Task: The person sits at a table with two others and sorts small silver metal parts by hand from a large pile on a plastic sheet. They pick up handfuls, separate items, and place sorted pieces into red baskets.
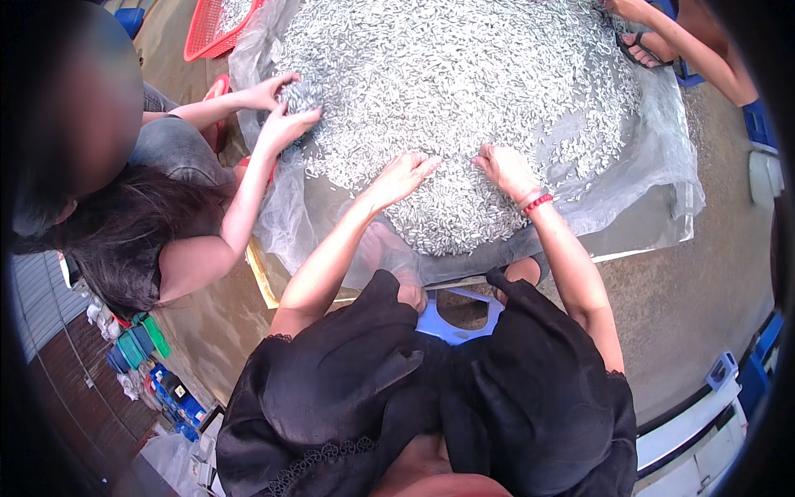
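Note:
A thick layer of small silvery fish (447, 91) covers a low table. My left hand (404, 179) is over the near part of the layer, its fingertips pinched together. Level with it, my right hand (507, 171), with a red bead bracelet (537, 203) at the wrist, is closed in a similar pinch. Whatever is between the fingers of either hand is too small to make out. Between and below both hands lies a denser heap of the fish (460, 217), close to the near edge.
Pale mesh netting (642, 195) lies under the fish and drapes over the table edge. At left, a co-worker's two hands (286, 116) cup a clump of fish. Another person's arm (691, 50) reaches in at far right. A red basket (199, 33) stands far left; a blue stool (451, 331) is below me.

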Tool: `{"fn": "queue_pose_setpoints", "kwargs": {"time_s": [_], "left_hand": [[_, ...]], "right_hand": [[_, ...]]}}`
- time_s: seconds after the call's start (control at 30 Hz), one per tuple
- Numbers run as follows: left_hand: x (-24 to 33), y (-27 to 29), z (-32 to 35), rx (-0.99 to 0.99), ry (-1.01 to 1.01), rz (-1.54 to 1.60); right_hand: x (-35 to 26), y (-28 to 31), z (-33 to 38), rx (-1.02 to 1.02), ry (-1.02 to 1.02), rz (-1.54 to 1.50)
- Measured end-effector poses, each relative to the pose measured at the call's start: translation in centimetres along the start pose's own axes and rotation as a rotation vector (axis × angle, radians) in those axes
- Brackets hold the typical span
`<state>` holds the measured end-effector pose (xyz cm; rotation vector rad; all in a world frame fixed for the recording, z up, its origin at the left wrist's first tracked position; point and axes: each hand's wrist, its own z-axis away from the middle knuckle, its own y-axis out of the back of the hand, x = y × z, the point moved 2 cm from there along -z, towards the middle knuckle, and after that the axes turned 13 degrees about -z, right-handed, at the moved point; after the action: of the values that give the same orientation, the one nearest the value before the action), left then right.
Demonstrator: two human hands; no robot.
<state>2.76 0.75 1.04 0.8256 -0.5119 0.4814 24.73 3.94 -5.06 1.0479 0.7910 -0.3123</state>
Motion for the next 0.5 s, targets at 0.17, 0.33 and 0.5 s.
{"fn": "queue_pose_setpoints", "kwargs": {"time_s": [0.17,0.33,0.5], "left_hand": [[0.0,0.3,-1.0,-0.133,0.018,0.159],[1.7,1.9,-0.9,-0.323,-0.184,1.218],[2.5,2.9,-1.6,-0.357,-0.303,1.384]], "right_hand": [[-1.9,1.1,2.2,0.108,-0.191,-0.233],[-2.6,1.6,1.7,0.106,-0.106,-0.102],[-2.0,-0.3,0.2,0.016,0.065,0.204]]}}
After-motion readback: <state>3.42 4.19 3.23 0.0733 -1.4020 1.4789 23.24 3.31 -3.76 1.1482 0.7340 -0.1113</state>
